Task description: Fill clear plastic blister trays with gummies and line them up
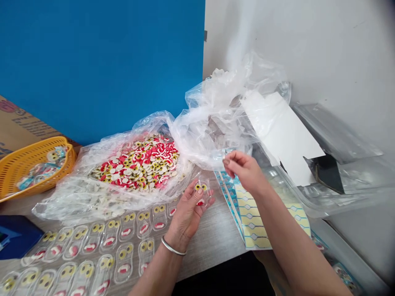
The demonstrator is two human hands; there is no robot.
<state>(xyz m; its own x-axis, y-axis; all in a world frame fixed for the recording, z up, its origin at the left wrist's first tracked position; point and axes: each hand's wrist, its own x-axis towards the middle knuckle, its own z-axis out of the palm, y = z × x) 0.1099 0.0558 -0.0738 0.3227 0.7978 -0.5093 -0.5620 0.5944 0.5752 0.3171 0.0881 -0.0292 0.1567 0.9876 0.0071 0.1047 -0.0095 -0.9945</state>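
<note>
My left hand, with a silver bangle at its wrist, grips a clear plastic blister shell. Two yellow eye pieces and a red mouth piece sit inside that shell. To its right, my right hand is raised with thumb and fingers pinched together; whatever is between them, if anything, I cannot make out. Below the right hand lie a yellow sticker sheet and a blue printed sheet, partly covered by the forearm. Rows of similar filled shells lie on the table to the left.
An open plastic bag holds a heap of red, white and yellow pieces. At the left stand an orange basket with packed items and a dark blue object. Crumpled clear bags and white card lie at the right.
</note>
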